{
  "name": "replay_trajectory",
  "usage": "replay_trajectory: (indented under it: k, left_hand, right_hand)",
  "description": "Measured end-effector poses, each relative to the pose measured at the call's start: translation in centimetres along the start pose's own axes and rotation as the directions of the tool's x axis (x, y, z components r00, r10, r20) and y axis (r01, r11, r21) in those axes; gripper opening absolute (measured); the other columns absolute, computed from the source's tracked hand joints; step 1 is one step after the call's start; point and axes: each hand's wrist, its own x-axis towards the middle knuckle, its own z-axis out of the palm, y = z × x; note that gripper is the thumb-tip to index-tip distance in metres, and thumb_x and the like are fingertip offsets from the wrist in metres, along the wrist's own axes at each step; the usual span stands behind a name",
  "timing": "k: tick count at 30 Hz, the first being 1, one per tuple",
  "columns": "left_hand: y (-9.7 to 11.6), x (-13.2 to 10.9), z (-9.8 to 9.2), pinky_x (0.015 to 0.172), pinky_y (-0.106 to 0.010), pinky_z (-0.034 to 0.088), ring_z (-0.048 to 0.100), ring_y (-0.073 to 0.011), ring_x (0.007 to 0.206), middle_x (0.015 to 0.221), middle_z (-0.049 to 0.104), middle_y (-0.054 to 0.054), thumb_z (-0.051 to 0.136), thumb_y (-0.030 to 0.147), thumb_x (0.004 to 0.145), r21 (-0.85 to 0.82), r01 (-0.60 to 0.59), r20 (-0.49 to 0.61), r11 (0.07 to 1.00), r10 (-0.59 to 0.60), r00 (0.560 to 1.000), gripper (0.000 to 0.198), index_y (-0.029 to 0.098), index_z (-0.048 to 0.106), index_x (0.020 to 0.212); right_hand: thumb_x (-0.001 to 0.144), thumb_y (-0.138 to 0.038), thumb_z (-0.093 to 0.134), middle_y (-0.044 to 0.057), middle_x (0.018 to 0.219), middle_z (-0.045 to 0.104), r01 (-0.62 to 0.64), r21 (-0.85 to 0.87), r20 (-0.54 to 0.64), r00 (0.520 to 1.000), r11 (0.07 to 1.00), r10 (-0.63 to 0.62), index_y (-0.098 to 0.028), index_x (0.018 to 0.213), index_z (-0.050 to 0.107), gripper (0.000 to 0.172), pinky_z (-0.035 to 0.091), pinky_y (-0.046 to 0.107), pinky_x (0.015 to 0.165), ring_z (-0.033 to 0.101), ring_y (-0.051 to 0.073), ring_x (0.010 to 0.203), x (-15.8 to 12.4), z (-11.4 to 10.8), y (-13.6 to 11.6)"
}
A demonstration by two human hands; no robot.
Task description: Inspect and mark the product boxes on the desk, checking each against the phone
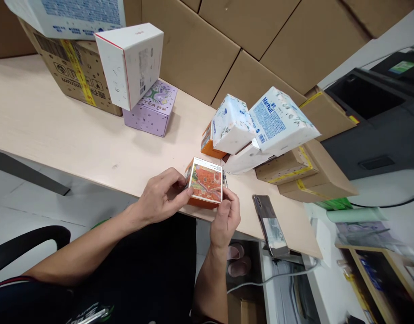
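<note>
A small orange box (207, 182) with a colourful picture on its top sits at the table's front edge. My left hand (163, 195) holds its left side, thumb at the near left corner and fingers curled along the side. On the other side, my right hand (225, 218) grips the near right corner between thumb and bent fingers. Behind it stands another orange box (209, 141), partly covered by a white tissue pack (233, 123). Whatever lies just beside the held box on the right is mostly hidden.
A larger tissue pack (279, 119) rests on a white box (242, 157). Further right are brown cartons (288, 166) and a phone (270, 225). At the left, a white box (132, 65) leans on a purple box (149, 114) beside a taped carton (75, 74).
</note>
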Motion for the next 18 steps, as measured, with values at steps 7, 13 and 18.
replay_trajectory:
  k: [7,13,18]
  left_hand:
    - [-0.4,-0.3,0.0,0.068,-0.025,0.054,0.06,-0.0123,0.077,0.095,0.061,-0.002,0.063,0.033,0.099,-0.065,0.02,0.083,0.998,-0.015,0.996,0.023,0.018,0.058,0.115]
    - [-0.4,-0.2,-0.1,0.076,-0.033,0.059,0.061,-0.0153,0.085,0.112,0.049,-0.007,0.053,0.046,0.104,0.07,-0.052,0.239,0.996,0.034,0.97,0.043,0.023,0.059,0.139]
    - [-0.3,0.0,-0.2,0.078,-0.037,0.06,0.061,-0.0182,0.089,0.11,0.048,-0.008,0.05,0.047,0.106,0.071,-0.042,0.251,0.997,0.023,0.968,0.045,0.02,0.061,0.139]
  right_hand:
    - [0.096,-0.052,0.057,0.013,0.093,0.072,-0.051,-0.626,-0.072,0.997,0.778,0.007,-0.013,0.109,0.077,0.045,0.05,0.037,0.076,0.064,0.023,0.077,2.8,-3.1,0.1]
    - [0.099,-0.037,0.052,0.018,0.099,0.077,-0.035,-0.872,0.131,0.944,0.488,0.303,-0.012,0.108,0.076,0.036,0.041,0.035,0.071,0.068,0.026,0.082,4.4,-3.0,0.4]
    - [0.095,-0.04,0.056,0.007,0.074,0.072,-0.069,-0.729,0.088,0.977,0.681,0.194,-0.017,0.091,0.072,0.028,0.04,0.034,0.066,0.064,0.022,0.066,3.9,-4.0,0.3]
